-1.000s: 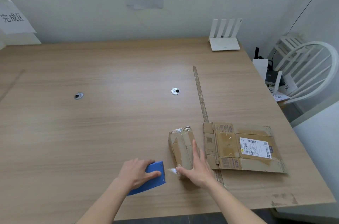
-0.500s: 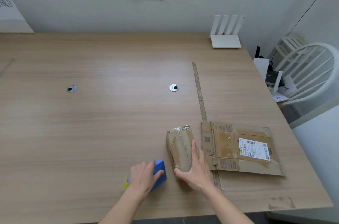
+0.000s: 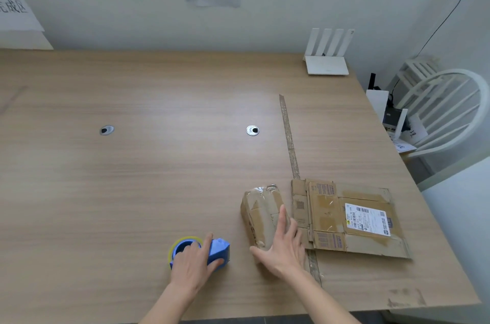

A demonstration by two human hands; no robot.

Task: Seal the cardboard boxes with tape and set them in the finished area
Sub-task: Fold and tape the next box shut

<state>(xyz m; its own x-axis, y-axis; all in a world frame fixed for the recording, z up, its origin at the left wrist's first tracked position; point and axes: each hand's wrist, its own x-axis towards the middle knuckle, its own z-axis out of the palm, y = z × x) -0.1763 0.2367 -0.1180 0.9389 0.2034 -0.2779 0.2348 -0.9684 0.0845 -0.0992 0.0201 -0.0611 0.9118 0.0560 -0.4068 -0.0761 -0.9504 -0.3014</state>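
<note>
A small taped cardboard box (image 3: pixel 261 211) lies on the wooden table (image 3: pixel 132 191) near the front edge. My right hand (image 3: pixel 283 246) holds its near end, thumb on the left side and fingers laid along the top. To the left, a blue tape dispenser (image 3: pixel 217 249) with a clear-yellow roll rests on the table. My left hand (image 3: pixel 195 264) lies over it, fingers around the blue body. A flattened cardboard box (image 3: pixel 350 220) with a white label lies right of the small box.
A strip of old tape (image 3: pixel 289 138) runs front to back across the table. A white router (image 3: pixel 327 58) stands at the back right. A white chair (image 3: pixel 448 111) sits beyond the right edge. A paper sign (image 3: pixel 16 9) for the finished area hangs at far left.
My left hand has lowered the dispenser onto the table and turned it, so the roll now shows. My right hand stays on the small box; the view has shifted slightly.
</note>
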